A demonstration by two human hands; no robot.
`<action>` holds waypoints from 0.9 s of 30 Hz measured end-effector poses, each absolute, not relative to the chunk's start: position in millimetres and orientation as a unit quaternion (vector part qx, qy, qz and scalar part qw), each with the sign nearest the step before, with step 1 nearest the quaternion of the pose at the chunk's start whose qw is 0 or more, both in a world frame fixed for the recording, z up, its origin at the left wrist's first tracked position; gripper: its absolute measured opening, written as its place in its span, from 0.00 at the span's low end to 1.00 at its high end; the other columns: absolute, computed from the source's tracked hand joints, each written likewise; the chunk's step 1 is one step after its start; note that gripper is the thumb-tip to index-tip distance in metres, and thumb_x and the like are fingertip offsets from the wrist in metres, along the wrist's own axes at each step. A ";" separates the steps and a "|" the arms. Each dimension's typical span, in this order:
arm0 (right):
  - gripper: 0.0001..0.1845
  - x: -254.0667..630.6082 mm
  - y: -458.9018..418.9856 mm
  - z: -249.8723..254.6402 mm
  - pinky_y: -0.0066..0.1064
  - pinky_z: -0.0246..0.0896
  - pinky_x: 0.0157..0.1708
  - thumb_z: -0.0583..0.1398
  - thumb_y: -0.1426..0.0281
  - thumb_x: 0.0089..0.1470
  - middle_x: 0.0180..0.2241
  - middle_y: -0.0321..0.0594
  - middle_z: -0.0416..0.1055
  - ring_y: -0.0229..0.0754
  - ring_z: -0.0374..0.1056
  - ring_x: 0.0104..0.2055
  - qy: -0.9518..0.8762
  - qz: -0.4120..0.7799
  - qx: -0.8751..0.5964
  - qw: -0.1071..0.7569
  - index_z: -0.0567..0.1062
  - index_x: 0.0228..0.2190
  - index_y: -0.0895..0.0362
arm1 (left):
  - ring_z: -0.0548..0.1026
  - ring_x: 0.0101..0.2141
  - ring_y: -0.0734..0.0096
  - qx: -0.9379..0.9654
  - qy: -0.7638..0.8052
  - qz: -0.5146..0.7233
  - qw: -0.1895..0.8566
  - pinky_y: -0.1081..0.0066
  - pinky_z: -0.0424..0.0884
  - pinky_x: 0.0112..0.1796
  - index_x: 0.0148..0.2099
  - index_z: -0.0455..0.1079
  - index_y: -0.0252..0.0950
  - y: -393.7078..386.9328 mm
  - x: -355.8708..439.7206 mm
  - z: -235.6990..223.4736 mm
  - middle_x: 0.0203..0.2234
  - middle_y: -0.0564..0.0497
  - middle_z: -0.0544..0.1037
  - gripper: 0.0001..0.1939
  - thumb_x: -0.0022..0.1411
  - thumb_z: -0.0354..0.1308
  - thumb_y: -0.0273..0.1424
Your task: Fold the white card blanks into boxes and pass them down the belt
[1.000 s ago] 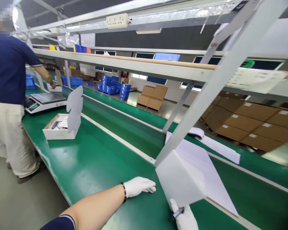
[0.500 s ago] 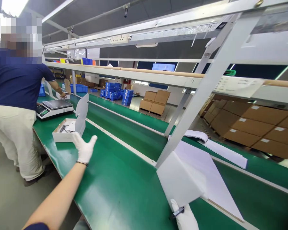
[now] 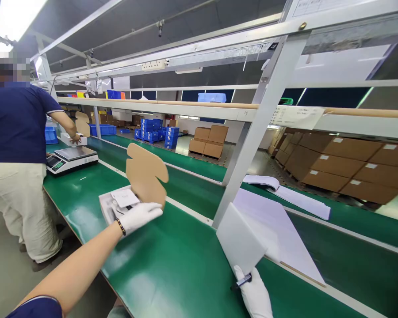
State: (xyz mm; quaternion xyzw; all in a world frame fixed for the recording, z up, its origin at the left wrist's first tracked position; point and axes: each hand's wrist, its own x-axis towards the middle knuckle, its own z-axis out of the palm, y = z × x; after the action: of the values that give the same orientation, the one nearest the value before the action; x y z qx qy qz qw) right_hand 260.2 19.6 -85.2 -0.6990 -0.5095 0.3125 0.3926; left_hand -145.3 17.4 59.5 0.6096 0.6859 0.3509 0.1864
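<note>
An open white box (image 3: 106, 207) stands on the green bench. Inside lie a white paper packet (image 3: 125, 197) and dark parts I cannot make out; its brown-lined lid (image 3: 146, 172) stands up. My left hand (image 3: 141, 217), in a white glove, is at the box's near right side, its fingers stretched together against the lid's base. At the lower right, my gloved right hand (image 3: 256, 291) is closed on a small dark, glossy object (image 3: 243, 281) and the lower edge of a tilted smooth white sheet (image 3: 240, 238). Part of its grip is hidden.
A weighing scale (image 3: 73, 158) stands farther left on the bench, near a co-worker (image 3: 16, 128) reaching toward another box. A slanted metal post (image 3: 252, 132) rises beside the white sheet. Purplish-white sheets (image 3: 278, 229) lie behind it. A shelf rail (image 3: 185, 107) crosses above the bench.
The white box has come nearer and turned, its lid now showing the brown face. My left hand has gone from spread fingers to fingers together against it. The white sheet has tilted slightly.
</note>
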 end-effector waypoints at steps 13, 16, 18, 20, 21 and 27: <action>0.15 233.3 -59.2 -73.8 0.44 0.67 0.45 0.58 0.55 0.50 0.45 0.53 0.73 0.53 0.71 0.45 -0.567 0.101 -0.558 0.597 0.69 0.28 0.54 | 0.70 0.54 0.44 0.621 0.571 0.281 0.458 0.58 0.61 0.53 0.69 0.49 0.43 -7.8 -37.8 -18.2 0.59 0.44 0.69 0.40 0.57 0.55 0.45; 0.07 241.5 -65.6 -58.0 0.48 0.63 0.52 0.57 0.67 0.51 0.51 0.49 0.71 0.54 0.65 0.55 -0.655 0.033 -0.539 0.528 0.73 0.32 0.53 | 0.73 0.52 0.46 0.617 0.529 0.320 0.487 0.60 0.64 0.51 0.70 0.48 0.42 -13.3 -21.9 -17.9 0.56 0.45 0.72 0.43 0.54 0.58 0.40; 0.14 246.4 -68.6 -38.6 0.50 0.63 0.51 0.56 0.74 0.48 0.52 0.48 0.71 0.55 0.64 0.56 -0.734 -0.037 -0.515 0.440 0.76 0.37 0.54 | 0.68 0.56 0.47 0.613 0.504 0.331 0.511 0.62 0.61 0.55 0.69 0.51 0.42 -15.7 -24.9 -13.7 0.58 0.47 0.69 0.42 0.53 0.59 0.40; 0.20 245.7 -69.9 -17.7 0.50 0.63 0.52 0.54 0.80 0.44 0.50 0.48 0.72 0.55 0.64 0.55 -0.798 -0.063 -0.489 0.347 0.78 0.38 0.54 | 0.60 0.62 0.49 0.590 0.512 0.346 0.520 0.61 0.57 0.59 0.67 0.54 0.40 -17.5 -32.6 -8.5 0.62 0.48 0.64 0.39 0.56 0.57 0.44; 0.22 243.1 -69.7 -8.4 0.49 0.62 0.53 0.53 0.81 0.42 0.49 0.48 0.73 0.55 0.65 0.54 -0.821 -0.052 -0.480 0.304 0.78 0.37 0.55 | 0.57 0.64 0.51 0.574 0.526 0.359 0.515 0.61 0.54 0.60 0.67 0.55 0.38 -17.9 -35.8 -5.7 0.64 0.47 0.60 0.38 0.58 0.54 0.47; 0.25 224.7 -55.6 12.2 0.43 0.65 0.49 0.61 0.72 0.40 0.45 0.50 0.72 0.55 0.67 0.48 -0.826 0.138 -0.512 0.191 0.76 0.44 0.57 | 0.48 0.66 0.49 0.689 0.455 0.358 0.436 0.56 0.39 0.65 0.62 0.65 0.42 -6.2 -18.2 7.5 0.65 0.51 0.57 0.33 0.57 0.58 0.49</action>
State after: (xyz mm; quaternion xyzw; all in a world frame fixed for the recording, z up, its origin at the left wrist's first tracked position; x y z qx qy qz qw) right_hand 224.7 -55.6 12.2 -0.5123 -0.8259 0.1380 0.1910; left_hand -18.2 -6.2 7.5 0.6889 0.4547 0.3585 0.4360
